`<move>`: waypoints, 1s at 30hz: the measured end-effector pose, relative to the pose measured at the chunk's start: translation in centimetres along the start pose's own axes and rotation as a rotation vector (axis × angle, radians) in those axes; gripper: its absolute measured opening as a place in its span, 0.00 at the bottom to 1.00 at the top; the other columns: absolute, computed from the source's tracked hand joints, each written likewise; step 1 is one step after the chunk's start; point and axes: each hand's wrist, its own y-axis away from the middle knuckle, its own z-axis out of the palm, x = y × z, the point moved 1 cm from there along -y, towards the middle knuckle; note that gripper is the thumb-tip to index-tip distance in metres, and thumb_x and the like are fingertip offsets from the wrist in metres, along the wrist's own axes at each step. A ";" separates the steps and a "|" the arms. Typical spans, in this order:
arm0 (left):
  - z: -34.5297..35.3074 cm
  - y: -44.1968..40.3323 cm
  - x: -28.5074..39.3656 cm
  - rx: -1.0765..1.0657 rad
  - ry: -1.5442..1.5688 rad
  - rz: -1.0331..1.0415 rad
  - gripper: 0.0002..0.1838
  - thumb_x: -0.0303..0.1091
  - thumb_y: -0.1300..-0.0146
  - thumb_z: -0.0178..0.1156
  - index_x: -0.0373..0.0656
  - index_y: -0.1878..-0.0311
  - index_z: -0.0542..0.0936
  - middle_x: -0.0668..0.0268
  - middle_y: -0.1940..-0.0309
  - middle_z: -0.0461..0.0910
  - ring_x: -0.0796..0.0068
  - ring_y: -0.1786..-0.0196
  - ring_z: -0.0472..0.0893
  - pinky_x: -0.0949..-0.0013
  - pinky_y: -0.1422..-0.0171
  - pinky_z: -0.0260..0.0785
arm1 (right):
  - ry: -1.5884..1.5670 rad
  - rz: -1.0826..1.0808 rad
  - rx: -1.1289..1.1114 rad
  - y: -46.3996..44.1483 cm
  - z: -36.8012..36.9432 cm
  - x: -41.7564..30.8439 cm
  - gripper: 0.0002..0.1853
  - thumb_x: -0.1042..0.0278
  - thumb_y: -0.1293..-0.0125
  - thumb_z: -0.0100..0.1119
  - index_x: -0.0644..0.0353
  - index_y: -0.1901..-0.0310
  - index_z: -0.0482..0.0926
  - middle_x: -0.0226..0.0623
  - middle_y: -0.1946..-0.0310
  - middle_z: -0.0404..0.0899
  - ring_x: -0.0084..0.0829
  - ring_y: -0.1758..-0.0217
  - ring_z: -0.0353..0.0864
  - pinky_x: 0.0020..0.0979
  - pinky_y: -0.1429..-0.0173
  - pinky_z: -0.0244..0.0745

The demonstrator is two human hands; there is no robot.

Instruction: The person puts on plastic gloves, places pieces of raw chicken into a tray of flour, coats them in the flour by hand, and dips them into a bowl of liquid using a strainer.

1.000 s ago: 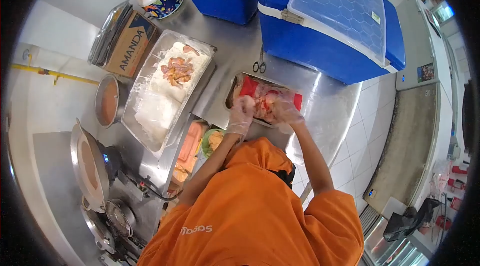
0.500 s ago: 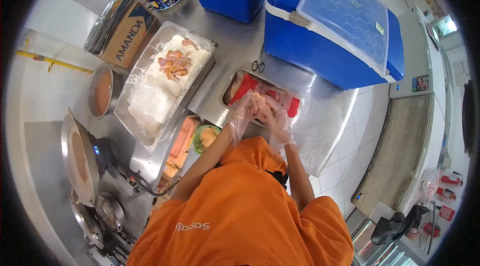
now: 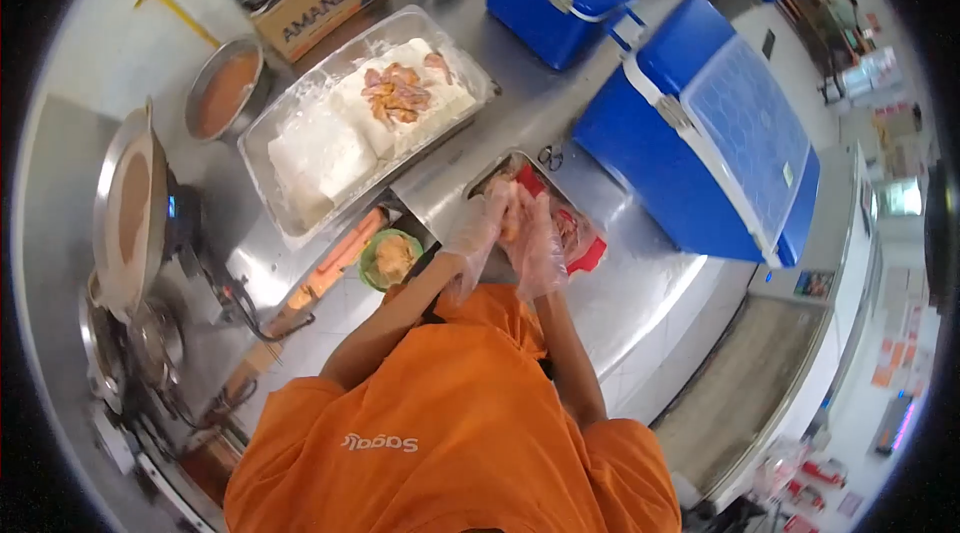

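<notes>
My left hand and my right hand wear clear plastic gloves. They come together over a metal pan, fingers curled around pale pink raw chicken pieces. The palms and some fingertips are hidden by the gloves and the meat. Beneath and beside the hands lies a red plastic bag with more raw meat showing in it. Up and to the left, a large clear tub holds white flour with several chicken pieces on top.
Scissors lie behind the pan. Blue coolers stand at the back right. A bowl of orange-brown liquid and a wide pan are at left. A green container with crumbly yellowish contents sits low beside the counter.
The view has turned and shifted, so the tub and coolers appear elsewhere in the frame. Both hands remain together on the chicken, now nearer the pan's left part, exposing more of the red bag.
</notes>
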 end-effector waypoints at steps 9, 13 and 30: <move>-9.9 1.3 5.0 0.443 0.243 0.227 0.14 0.39 0.31 0.55 0.39 0.52 0.80 0.51 0.55 0.81 0.55 0.54 0.81 0.61 0.48 0.73 | 0.237 -0.003 -0.037 -4.9 11.1 2.5 0.21 0.44 0.25 0.47 0.55 0.60 0.78 0.27 0.73 0.70 0.26 0.70 0.68 0.28 0.60 0.69; -17.4 1.2 3.9 0.775 -0.161 0.153 0.13 0.39 0.31 0.56 0.39 0.52 0.81 0.57 0.62 0.82 0.64 0.59 0.80 0.63 0.53 0.71 | 1.009 -0.725 -0.358 -11.7 14.3 4.9 0.19 0.51 0.24 0.47 0.56 0.47 0.79 0.33 0.72 0.72 0.28 0.66 0.73 0.33 0.55 0.72; -27.1 1.2 -5.8 1.079 -0.563 -0.048 0.19 0.46 0.33 0.61 0.42 0.74 0.76 0.49 0.78 0.77 0.44 0.77 0.78 0.49 0.75 0.69 | 2.330 -0.934 -0.154 -15.3 15.8 14.5 0.09 0.62 0.33 0.59 0.55 0.56 0.82 0.40 0.67 0.85 0.42 0.66 0.83 0.42 0.62 0.77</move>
